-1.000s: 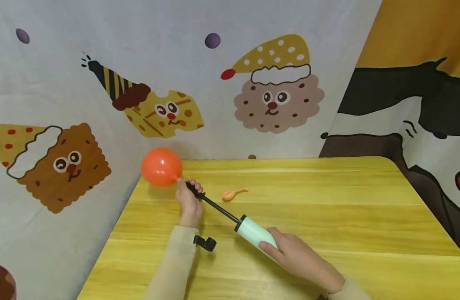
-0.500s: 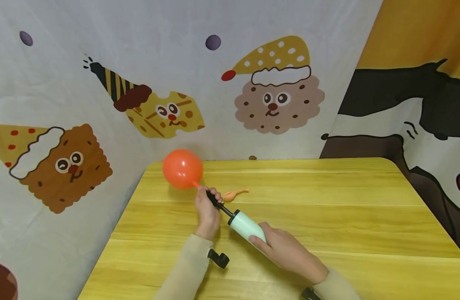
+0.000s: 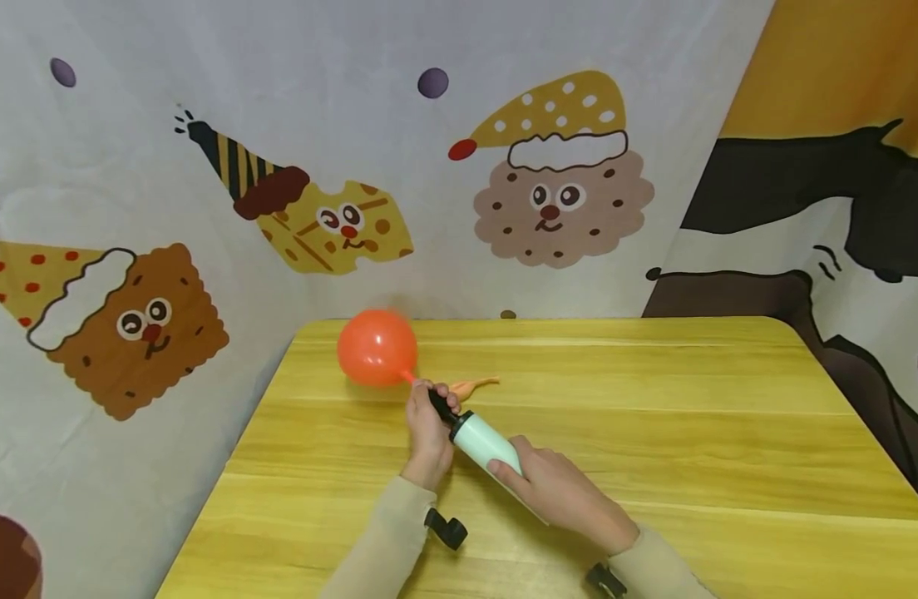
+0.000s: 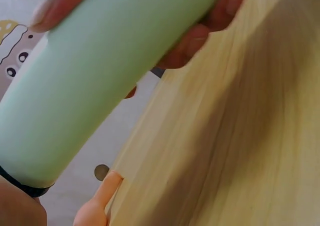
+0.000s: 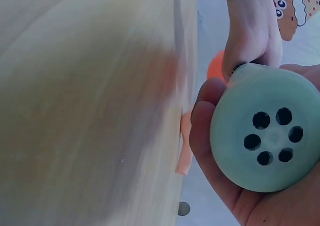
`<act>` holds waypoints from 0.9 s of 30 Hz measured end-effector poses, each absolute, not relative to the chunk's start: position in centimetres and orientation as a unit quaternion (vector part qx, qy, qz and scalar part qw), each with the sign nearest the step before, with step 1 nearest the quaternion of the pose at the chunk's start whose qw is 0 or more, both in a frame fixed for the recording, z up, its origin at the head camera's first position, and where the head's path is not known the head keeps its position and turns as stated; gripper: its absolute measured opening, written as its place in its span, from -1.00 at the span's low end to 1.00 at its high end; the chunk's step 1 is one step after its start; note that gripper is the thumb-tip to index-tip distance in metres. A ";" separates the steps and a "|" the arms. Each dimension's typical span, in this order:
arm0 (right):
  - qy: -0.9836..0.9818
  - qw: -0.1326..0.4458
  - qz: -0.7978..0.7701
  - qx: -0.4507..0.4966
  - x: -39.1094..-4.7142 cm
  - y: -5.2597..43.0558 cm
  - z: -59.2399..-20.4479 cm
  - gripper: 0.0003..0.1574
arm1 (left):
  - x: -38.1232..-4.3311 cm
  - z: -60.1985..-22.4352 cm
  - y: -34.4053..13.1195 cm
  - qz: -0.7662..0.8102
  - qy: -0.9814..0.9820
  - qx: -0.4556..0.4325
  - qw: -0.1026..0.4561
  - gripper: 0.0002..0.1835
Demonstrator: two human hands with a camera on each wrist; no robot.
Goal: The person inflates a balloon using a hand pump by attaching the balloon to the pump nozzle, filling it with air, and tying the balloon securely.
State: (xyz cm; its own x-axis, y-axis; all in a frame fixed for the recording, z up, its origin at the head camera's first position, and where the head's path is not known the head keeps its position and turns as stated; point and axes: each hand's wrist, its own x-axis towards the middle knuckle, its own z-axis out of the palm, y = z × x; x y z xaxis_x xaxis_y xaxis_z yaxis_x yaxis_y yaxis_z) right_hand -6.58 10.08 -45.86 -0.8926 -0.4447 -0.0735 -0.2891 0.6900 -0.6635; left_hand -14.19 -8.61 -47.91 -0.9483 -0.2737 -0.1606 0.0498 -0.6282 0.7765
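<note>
A mint-green hand pump [image 3: 487, 443] with a black nozzle end slants across the middle of the head view. My right hand [image 3: 567, 491] grips its green barrel, fingers and thumb wrapped around it. At the black end, my left hand [image 3: 431, 428] holds the nozzle part together with the neck of an inflated red balloon [image 3: 377, 348]. The black rod between the two parts is almost fully inside the barrel. In the right wrist view, the barrel's round end [image 5: 272, 136] shows a ring of several holes. Just beyond my left fingers lies a limp orange balloon [image 3: 474, 386], partly hidden by them.
The wooden table [image 3: 691, 416] stretches under both hands, its far edge against a pale curtain [image 3: 354, 83] printed with cartoon snacks. Black camera mounts sit at both wrists, the left one [image 3: 447, 529] jutting toward the right arm.
My left hand and the red balloon have moved right and nearer, toward the barrel. The long exposed black rod has slid into the pump. My right hand has shifted slightly left.
</note>
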 end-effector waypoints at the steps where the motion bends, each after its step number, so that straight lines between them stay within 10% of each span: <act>1: 0.912 0.115 -0.340 -0.201 -6.5 10.1 -45.9 -0.20 | -14.2 -47.9 -8.7 -0.893 -0.421 0.135 0.090 -0.66; 27: 0.915 0.114 -0.332 -0.198 -5.7 11.5 -45.3 -0.33 | -14.7 -48.0 -7.6 -0.884 -0.412 0.188 0.117 -0.68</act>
